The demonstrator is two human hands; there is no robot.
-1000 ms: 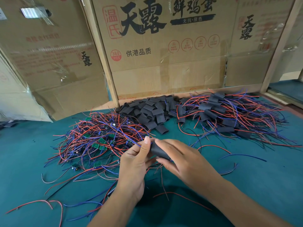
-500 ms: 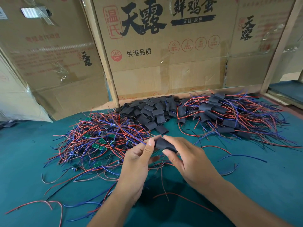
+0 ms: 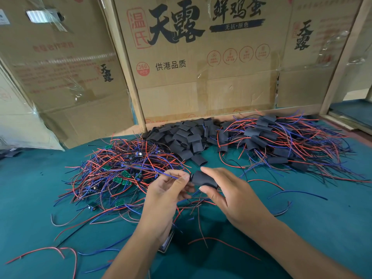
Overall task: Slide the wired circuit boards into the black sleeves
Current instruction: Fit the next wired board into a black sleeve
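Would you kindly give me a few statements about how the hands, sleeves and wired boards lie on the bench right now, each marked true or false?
1. The right hand holds a black sleeve. True.
2. The left hand rests flat on the table. False: its fingers pinch wires at the sleeve's left end.
3. The pile of empty sleeves lies between the two wire piles. True.
4. The bare green boards lie in the right pile. False: they are in the left pile; the right pile holds sleeved ones.
5. The table is covered in red. False: it is teal.
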